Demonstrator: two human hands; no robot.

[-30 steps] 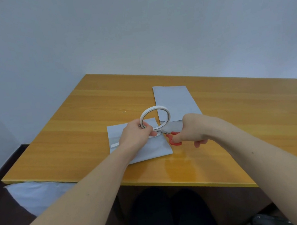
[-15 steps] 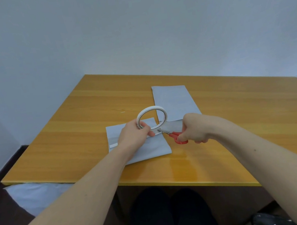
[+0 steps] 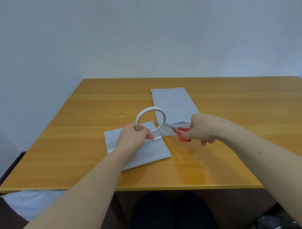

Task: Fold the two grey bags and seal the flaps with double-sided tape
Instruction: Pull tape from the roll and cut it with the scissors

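White tape roll (image 3: 150, 119), red-handled scissors (image 3: 182, 133), two pale grey bags (image 3: 173, 104), honey-orange wood-grain table (image 3: 243, 121), blue-grey wall (image 3: 135, 30)

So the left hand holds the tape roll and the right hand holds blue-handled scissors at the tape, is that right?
Not quite: the scissors have red handles, as the head view shows. The left hand does hold the tape roll, and the right hand holds the scissors at the tape.
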